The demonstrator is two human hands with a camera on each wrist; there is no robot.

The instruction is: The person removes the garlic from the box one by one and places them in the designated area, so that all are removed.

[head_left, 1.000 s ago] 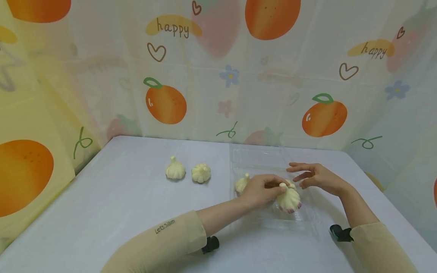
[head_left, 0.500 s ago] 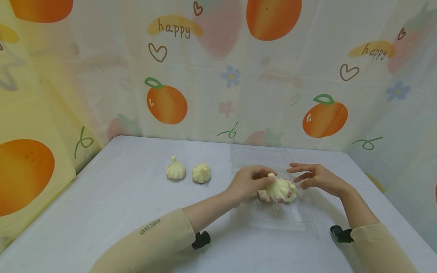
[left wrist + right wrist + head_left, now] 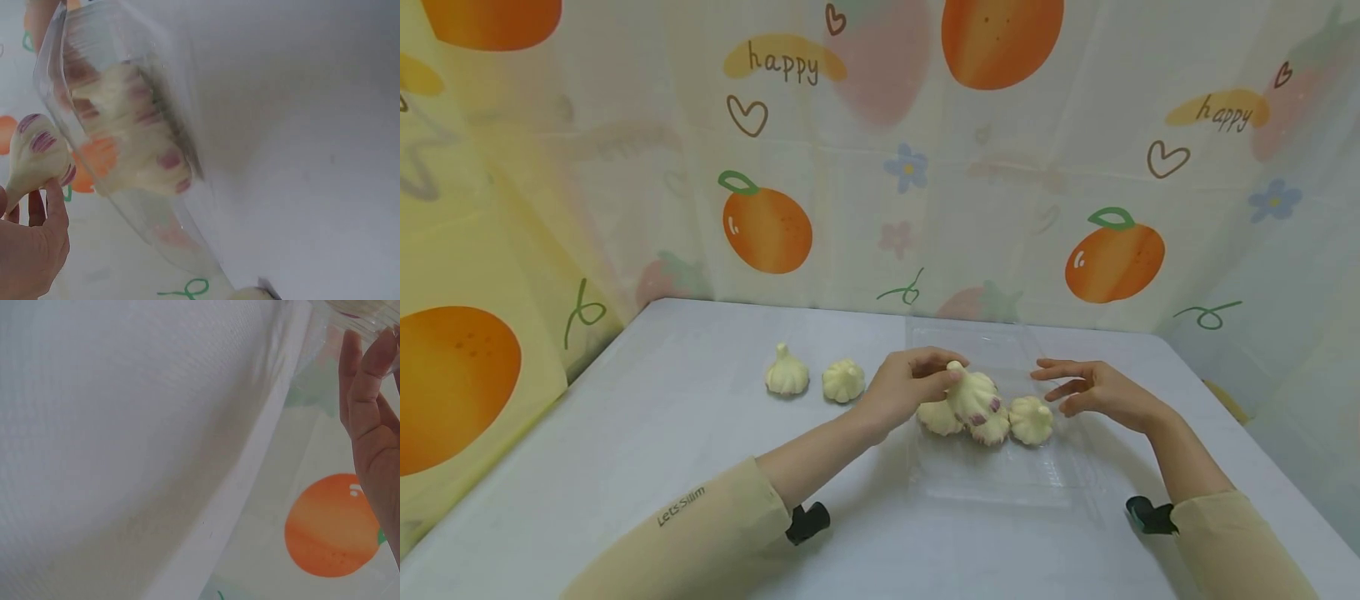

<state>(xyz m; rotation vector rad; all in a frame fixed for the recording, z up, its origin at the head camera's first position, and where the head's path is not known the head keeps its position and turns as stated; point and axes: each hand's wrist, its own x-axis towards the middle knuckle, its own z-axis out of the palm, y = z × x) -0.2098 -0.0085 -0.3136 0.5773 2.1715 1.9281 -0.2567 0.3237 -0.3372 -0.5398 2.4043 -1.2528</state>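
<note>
My left hand point(image 3: 898, 390) pinches a garlic bulb point(image 3: 974, 400) by its stem, the purple-marked base tipped toward me. The bulb is held over a clear plastic container point(image 3: 985, 483). Inside the container lie other garlic bulbs: one at the right point(image 3: 1032, 420), one at the left point(image 3: 940, 418), and one partly covered by the held bulb. In the left wrist view, the held bulb point(image 3: 40, 153) appears outside the see-through wall. My right hand point(image 3: 1105, 392) is at the container's right side with loosely bent fingers; in the right wrist view its fingertips point(image 3: 378, 350) are against or very near the plastic.
Two more garlic bulbs stand on the white table, one with an upright stem point(image 3: 787, 372) and a rounder one point(image 3: 843, 382), left of the container. A fruit-patterned curtain point(image 3: 850, 208) hangs behind the table's far edge.
My left hand has moved left and slightly up with the garlic bulb, from the container's right side toward its left. More bulbs inside have come into sight. My right hand stays in place.
</note>
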